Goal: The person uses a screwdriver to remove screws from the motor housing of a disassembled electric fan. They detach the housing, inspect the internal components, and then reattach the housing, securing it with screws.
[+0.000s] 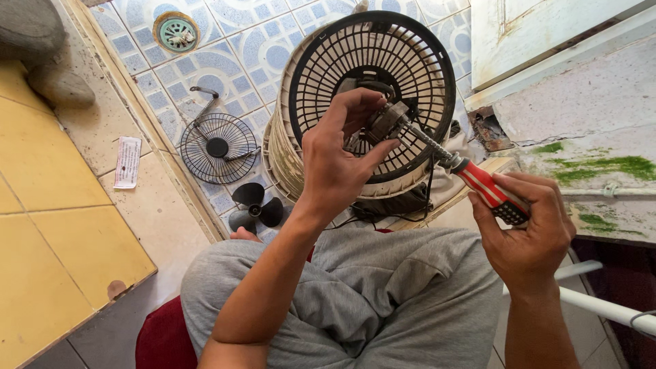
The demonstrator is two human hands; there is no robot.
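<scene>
Left hand (335, 160) around fan motor (383, 123), right hand (529, 229) on screwdriver (471, 176)

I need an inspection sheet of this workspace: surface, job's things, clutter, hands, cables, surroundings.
Surface: blue patterned tile floor with a drain.
Job's things: small motor held before the fan housing; red-handled screwdriver tip at the motor.
Clutter: wire fan guard, black fan blade, paper slip.
Hands: left hand holds the motor; right hand has its grip on the screwdriver.
Cables: black cable under the housing.
Surroundings: mossy wall, white pipe.
</scene>
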